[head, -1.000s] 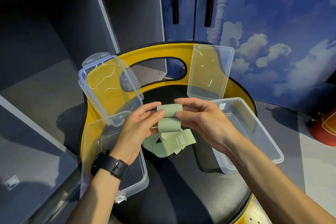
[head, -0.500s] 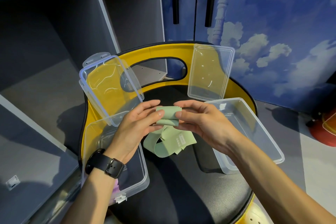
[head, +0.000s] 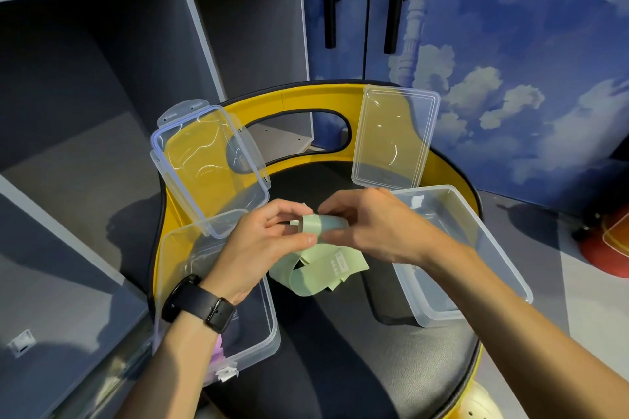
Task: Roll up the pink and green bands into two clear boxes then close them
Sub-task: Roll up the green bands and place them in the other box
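Green band (head: 318, 269) pinched between both hands (head: 269, 245); tail hangs below.

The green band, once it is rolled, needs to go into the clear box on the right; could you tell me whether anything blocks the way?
Nothing visible does. Both hands hold the green band beside the right box, which is open, its lid leaning behind it.

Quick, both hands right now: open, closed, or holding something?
Left hand: closed, pinching the rolled end of the green band.
Right hand: closed, gripping the same roll from the other side.
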